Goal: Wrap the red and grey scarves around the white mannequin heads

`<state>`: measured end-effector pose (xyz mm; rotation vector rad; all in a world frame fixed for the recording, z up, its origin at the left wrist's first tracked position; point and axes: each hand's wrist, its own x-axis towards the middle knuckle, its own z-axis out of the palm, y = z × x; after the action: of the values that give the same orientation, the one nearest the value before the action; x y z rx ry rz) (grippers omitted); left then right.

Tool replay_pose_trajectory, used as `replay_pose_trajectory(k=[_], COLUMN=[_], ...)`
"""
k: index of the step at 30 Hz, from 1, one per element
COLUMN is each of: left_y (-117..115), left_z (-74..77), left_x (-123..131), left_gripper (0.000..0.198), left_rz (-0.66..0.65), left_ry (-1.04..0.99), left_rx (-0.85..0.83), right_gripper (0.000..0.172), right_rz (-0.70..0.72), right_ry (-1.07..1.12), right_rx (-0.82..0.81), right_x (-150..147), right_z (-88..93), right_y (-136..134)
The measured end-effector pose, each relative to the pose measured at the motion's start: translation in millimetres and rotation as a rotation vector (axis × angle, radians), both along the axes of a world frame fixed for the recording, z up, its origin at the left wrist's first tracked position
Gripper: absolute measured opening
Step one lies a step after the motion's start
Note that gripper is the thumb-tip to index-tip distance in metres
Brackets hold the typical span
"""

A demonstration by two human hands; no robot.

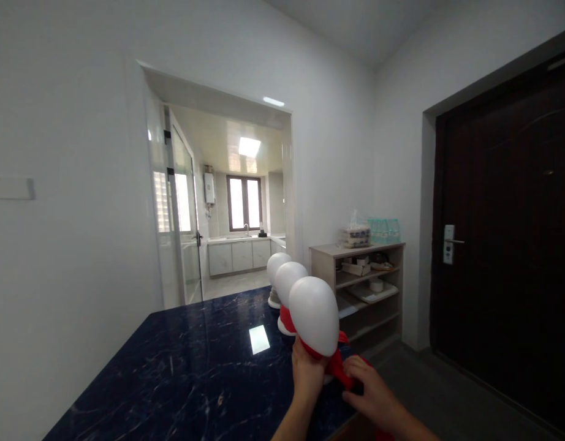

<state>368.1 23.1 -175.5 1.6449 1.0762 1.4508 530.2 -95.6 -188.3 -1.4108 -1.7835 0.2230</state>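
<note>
Nearest to me on the dark blue marbled table stands a smooth white mannequin head, with a red scarf around its neck. My left hand is closed at the neck, just under the head, against the red cloth; its fingertips are partly hidden. To its right, my right hand pinches the scarf's loose part between thumb and fingers. Behind stand a second white head with red cloth at its base and a third white head with greyish cloth at its neck.
A wooden shelf unit beyond the table bears wrapped boxes and bottles. A dark door is at the right. An open doorway leads to a kitchen with white cabinets. The table's right edge lies beneath my right hand.
</note>
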Motion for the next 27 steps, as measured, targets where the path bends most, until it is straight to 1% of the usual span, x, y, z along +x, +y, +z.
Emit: replay_pose_trajectory(k=[2,4,6,9,12,14,15,18,19,21,23,25,27], left_y=[0,1,2,5,10,14,16,21,22,23,23,21,19], left_z=[-0.8,-1.6,-2.3,-3.6,-6.5,-9.7,-11.6,-18.6,-21.5,-27.9,-34.2,-39.0,-40.5], left_x=[0,0,-1,-1,0,0,-1,-5,-7,-14,-21,-27,-31], left_gripper=[0.086,0.085,0.083,0.085,0.089,0.093,0.096,0.108,0.113,0.118,0.114,0.102,0.088], left_rz=[-0.008,-0.014,-0.016,-0.026,-0.047,-0.046,-0.041,-0.031,-0.027,-0.034,-0.054,-0.065,-0.065], left_ry=[0.005,0.010,0.018,0.034,0.058,0.089,0.102,0.104,0.104,0.119,0.157,0.206,0.261], left_rx=[0.027,0.035,0.032,0.027,0.022,0.021,0.021,0.028,0.034,0.060,0.082,0.088,0.086], right_gripper=[0.010,0.015,0.017,0.008,0.014,0.008,0.008,0.029,0.031,0.028,0.026,0.025,0.024], right_rz=[-0.020,-0.047,-0.084,-0.184,-0.227,-0.206,-0.186,-0.125,-0.116,-0.130,-0.164,-0.192,-0.193], right_ry=[-0.020,-0.032,-0.029,-0.040,-0.041,-0.020,0.002,0.078,0.090,0.108,0.151,0.212,0.250], right_rx=[-0.008,-0.022,-0.047,-0.140,-0.201,-0.177,-0.159,-0.120,-0.098,-0.029,0.038,0.073,0.082], right_x=[-6,-10,-10,-4,1,-1,-4,-19,-24,-31,-33,-33,-31], right_z=[-11.6,-22.1,-28.1,-26.9,-20.2,-18.1,-18.4,-24.5,-27.3,-32.2,-33.8,-30.6,-23.7], right_y=[-3,-4,-7,-10,-12,-11,-10,-7,-5,-1,3,8,16])
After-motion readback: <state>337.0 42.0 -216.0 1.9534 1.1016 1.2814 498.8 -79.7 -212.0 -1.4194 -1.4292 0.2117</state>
